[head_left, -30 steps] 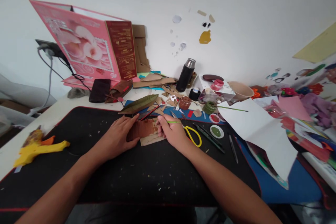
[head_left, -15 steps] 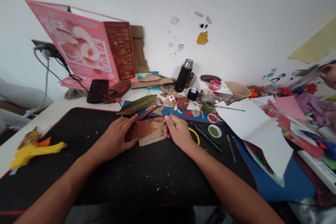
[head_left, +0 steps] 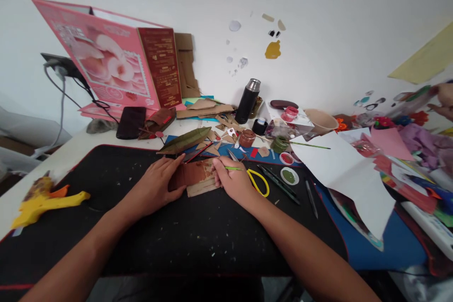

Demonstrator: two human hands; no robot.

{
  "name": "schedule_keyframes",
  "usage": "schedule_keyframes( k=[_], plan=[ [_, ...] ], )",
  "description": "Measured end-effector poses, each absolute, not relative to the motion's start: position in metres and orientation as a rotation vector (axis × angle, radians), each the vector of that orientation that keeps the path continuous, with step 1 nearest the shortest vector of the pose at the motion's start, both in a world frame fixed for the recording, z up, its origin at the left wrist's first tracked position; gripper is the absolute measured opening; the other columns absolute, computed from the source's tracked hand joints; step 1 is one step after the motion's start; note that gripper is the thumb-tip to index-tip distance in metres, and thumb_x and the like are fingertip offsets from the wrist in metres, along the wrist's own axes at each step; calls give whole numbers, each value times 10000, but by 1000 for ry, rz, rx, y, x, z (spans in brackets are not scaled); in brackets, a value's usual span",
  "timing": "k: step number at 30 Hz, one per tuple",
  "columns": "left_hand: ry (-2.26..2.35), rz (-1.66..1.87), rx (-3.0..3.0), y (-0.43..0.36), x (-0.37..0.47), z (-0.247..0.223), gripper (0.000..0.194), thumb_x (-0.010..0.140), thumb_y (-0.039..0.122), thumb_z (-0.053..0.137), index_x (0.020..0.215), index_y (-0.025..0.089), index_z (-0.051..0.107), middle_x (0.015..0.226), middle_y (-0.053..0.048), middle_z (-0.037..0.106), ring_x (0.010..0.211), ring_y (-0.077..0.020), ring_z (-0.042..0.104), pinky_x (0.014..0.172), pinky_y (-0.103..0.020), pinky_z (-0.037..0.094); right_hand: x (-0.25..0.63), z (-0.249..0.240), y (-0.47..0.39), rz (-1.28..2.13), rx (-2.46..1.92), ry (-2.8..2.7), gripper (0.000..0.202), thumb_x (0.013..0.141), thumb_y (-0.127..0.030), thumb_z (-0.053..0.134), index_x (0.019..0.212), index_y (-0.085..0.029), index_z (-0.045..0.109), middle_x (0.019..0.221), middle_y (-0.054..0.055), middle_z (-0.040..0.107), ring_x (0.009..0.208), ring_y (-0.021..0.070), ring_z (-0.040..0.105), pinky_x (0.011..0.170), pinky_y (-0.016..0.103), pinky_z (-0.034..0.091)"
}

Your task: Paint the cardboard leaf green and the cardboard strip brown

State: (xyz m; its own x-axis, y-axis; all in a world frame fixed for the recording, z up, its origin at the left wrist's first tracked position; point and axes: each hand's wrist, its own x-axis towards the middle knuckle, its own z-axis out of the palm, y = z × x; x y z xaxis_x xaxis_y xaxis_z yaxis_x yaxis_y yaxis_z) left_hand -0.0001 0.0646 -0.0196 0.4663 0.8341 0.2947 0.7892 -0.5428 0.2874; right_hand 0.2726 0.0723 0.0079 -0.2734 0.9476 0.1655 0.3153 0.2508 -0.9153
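A piece of cardboard (head_left: 200,190) lies on the black mat, its left and middle part coated in reddish-brown paint and its lower right strip bare. My left hand (head_left: 157,180) steadies its left end, thumb along the near side and fingers over the far side. Pinched in my right hand (head_left: 231,179) is a thin green paintbrush (head_left: 233,168), whose tip is hidden by the fingers over the right part of the cardboard. Yellow-handled scissors (head_left: 266,184) lie just right of that hand. Beyond the cardboard stand a jar of brown paint (head_left: 247,138) and a jar of green paint (head_left: 279,144).
A yellow glue gun (head_left: 46,202) lies at the left. Behind are a large leaf (head_left: 187,140), cardboard scraps, a phone (head_left: 131,122), a black flask (head_left: 248,101) and a pink box (head_left: 106,56). White paper (head_left: 339,165) covers the right side. Another person's hand (head_left: 444,100) shows far right.
My right hand has shifted left over the cardboard with the paintbrush, uncovering more of the scissors. My left hand stays put. At far right, another person's hand has come into view.
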Motion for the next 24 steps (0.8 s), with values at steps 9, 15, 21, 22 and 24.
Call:
schedule_keyframes(
  k=[9,15,21,22,24],
  plan=[
    [1442,601,2609,65,-1,-21,811,954,459,637,1643,124,371,1368,-187,687,1258,-357,630,1114,-505,481,282,9,64,1059,-1192,-1727,445,1116,-547,452,872,-235,656,514,-53,584,477,144,622,574,262,486],
    [1449,597,2627,66,-1,-23,808,956,471,634,1643,138,371,1344,-178,690,1248,-355,631,1107,-502,485,291,16,52,1129,-1190,-1703,469,1100,-576,463,852,-225,652,496,-48,579,451,143,615,529,253,470],
    [1456,584,2603,65,-1,-20,800,952,464,638,1628,113,393,1327,-183,690,1236,-351,635,1108,-497,489,283,13,68,1050,-1178,-1709,441,1093,-567,481,853,-233,639,541,-48,582,468,143,605,535,260,472],
    [1456,582,2602,65,-1,-20,801,951,464,638,1630,120,391,1332,-180,690,1242,-353,634,1112,-500,485,282,12,71,1041,-1178,-1701,444,1091,-574,481,846,-235,632,539,-48,579,466,144,600,535,263,471],
    [1453,587,2605,65,-1,-21,800,949,461,635,1636,136,386,1343,-175,691,1252,-356,632,1117,-506,480,280,11,75,1028,-1179,-1683,457,1087,-592,475,841,-238,625,535,-46,576,467,151,599,537,269,475]
  ],
)
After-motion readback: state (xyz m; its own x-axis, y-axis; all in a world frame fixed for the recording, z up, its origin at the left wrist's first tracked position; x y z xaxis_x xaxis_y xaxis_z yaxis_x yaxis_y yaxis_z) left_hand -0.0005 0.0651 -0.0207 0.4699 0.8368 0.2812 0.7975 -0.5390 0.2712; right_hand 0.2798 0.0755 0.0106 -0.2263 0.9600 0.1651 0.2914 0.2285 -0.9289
